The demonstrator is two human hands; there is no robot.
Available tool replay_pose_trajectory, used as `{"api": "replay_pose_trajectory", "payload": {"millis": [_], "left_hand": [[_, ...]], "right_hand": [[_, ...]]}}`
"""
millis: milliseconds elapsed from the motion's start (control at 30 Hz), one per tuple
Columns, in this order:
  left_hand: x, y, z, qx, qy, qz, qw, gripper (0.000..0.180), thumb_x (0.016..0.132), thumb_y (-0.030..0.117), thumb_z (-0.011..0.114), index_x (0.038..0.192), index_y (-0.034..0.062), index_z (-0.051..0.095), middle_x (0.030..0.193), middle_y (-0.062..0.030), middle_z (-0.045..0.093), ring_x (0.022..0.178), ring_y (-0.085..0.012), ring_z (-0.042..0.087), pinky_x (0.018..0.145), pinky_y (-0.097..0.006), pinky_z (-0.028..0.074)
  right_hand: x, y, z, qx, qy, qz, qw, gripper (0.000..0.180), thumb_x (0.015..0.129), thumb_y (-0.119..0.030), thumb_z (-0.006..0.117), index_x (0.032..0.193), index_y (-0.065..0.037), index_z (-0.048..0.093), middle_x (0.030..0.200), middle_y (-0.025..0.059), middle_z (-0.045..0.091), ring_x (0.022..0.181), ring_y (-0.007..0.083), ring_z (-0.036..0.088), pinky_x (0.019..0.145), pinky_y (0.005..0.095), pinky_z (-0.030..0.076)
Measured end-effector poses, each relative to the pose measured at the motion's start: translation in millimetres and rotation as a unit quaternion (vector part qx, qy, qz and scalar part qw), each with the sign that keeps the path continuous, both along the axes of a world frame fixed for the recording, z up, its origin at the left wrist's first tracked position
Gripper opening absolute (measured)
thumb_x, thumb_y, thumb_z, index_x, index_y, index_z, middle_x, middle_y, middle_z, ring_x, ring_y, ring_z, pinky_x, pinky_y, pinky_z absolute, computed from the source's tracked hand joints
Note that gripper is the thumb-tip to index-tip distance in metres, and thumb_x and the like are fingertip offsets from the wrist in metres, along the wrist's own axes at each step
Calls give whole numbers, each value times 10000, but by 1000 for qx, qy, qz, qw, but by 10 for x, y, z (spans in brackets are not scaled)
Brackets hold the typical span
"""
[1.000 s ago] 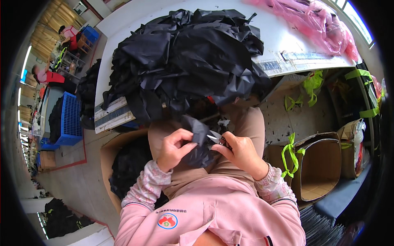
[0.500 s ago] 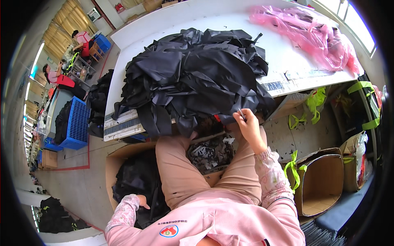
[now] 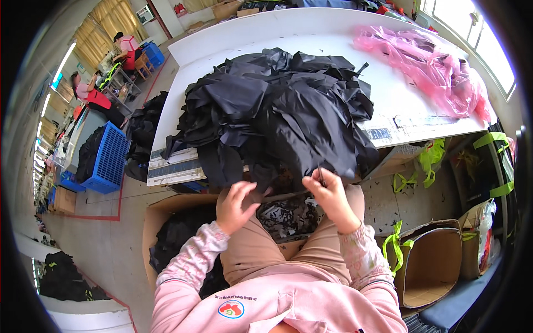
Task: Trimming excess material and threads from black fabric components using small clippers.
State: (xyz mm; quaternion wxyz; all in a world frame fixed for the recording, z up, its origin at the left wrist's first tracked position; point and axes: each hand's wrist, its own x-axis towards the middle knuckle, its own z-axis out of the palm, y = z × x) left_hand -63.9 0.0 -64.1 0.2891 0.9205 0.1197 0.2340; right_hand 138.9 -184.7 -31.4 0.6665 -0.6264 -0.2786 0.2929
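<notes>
right now the right hand (image 3: pixel 331 197) has its grip pinching the hanging edge of the black fabric pile (image 3: pixel 277 111) on the white tabletop (image 3: pixel 311 39); the left hand (image 3: pixel 236 206) hovers just below, fingers spread, holding nothing.

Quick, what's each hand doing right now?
Left hand: open, fingers spread, holding nothing.
Right hand: closed, pinching the edge of the black fabric pile.
</notes>
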Motion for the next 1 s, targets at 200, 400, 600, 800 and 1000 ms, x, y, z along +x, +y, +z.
{"api": "replay_pose_trajectory", "payload": {"millis": [200,400,600,800,1000], "left_hand": [[823,-292,-44,27,-111,-10,993,812,651,-13,711,1392,127,412,1441,-225,297,1284,-411,372,1066,-450,337],[1225,73,-408,107,-63,-7,992,351,663,-25,647,983,114,680,1179,-126,607,1147,-336,530,1004,-430,401],[1236,266,-509,78,29,-45,996,294,723,57,654,1013,104,667,1269,-161,579,1249,-363,473,1083,-465,331],[1310,250,-489,81,96,-53,991,368,724,24,598,1081,104,630,1361,-155,514,1326,-363,399,1122,-482,264],[1409,475,-418,92,171,-50,980,484,749,75,543,1231,115,516,1435,-181,423,1373,-361,327,1136,-539,202]], "right_hand": [[-204,-142,-48,19,54,84,995,193,897,-111,672,764,-53,545,644,-87,462,565,4,391,504,182,321],[508,17,-1077,-71,-309,-285,905,206,883,-145,668,1030,-20,593,915,124,638,758,243,625,702,326,501],[784,8,-1480,-47,36,-285,957,463,888,-210,670,1245,-36,431,1059,150,628,526,199,565,440,311,454],[868,344,-1406,97,219,-361,901,437,845,-143,715,1183,-51,453,741,-9,456,413,75,388,338,244,311],[662,-38,-1354,131,208,-397,884,276,872,-146,699,1078,-74,531,721,-45,463,456,33,385,358,201,287]]}}
